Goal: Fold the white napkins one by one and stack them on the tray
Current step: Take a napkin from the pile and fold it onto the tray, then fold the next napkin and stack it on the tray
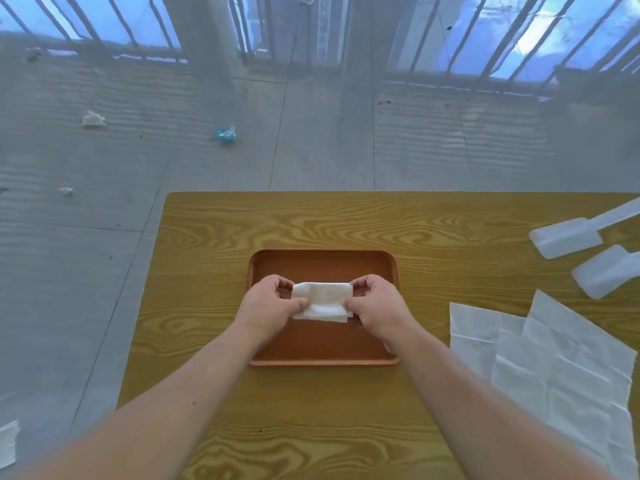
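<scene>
A folded white napkin [322,301] is held over the middle of the brown tray [322,263], which lies on the wooden table [214,244]. My left hand [268,306] pinches its left end and my right hand [375,308] pinches its right end. The napkin is a small rectangle, several layers thick. Whether it touches the tray floor I cannot tell. To the right of the tray lie several unfolded white napkins [554,358], overlapping one another.
Two translucent white plastic scoops [568,237] [604,271] lie at the table's far right. Crumpled paper bits [92,119] and a blue scrap [227,134] are on the grey floor beyond. A railing runs along the back.
</scene>
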Action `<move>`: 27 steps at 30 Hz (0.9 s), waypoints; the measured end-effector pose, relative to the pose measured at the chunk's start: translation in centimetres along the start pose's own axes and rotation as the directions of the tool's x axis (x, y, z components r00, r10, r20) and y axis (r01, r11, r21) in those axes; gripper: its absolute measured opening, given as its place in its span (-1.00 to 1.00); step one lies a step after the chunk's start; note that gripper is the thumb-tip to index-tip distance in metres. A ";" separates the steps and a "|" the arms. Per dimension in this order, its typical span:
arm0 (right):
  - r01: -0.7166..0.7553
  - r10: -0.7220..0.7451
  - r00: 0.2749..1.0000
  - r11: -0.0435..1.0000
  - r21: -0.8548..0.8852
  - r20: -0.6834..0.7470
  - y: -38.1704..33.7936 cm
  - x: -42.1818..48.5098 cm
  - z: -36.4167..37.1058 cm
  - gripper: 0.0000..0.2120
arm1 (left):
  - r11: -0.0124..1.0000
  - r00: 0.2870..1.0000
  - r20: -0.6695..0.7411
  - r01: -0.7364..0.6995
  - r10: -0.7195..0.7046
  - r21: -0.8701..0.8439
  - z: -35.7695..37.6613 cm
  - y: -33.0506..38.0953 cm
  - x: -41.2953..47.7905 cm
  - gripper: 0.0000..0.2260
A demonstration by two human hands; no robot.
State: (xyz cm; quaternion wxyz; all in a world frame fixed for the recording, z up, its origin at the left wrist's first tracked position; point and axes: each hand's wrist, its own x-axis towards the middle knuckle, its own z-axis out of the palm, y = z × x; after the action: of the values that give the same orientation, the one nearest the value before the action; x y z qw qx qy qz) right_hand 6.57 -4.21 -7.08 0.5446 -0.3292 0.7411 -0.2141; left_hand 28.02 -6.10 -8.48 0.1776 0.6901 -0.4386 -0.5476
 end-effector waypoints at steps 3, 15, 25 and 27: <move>0.051 -0.056 0.998 0.987 -0.149 -0.028 0.2 0.5 0.4 -0.70 | 0.988 0.999 -0.002 -0.042 0.043 0.145 0.3 -0.6 0.9 -0.66; 0.232 -0.369 0.924 0.752 -0.617 -0.103 5.6 -3.8 -4.4 -0.59 | 0.498 0.849 0.269 -0.492 0.454 0.714 5.8 1.5 -2.8 -0.61; -0.142 -0.042 0.862 0.937 -0.320 -0.505 18.0 -9.3 -21.8 -0.64 | 0.666 0.868 0.451 -0.462 0.206 0.586 22.1 6.7 -6.0 -0.82; -0.200 0.050 0.833 0.956 -0.216 -0.551 20.3 -10.1 -24.4 -0.57 | 0.770 0.896 0.426 -0.358 0.124 0.529 25.5 7.2 -6.5 -0.81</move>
State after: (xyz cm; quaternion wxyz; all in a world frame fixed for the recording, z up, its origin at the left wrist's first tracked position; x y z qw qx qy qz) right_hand -19.85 16.10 -6.39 0.2780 -0.2759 0.9059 -0.1608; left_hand 1.67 1.14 -7.94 -0.0626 0.5325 -0.6991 -0.4731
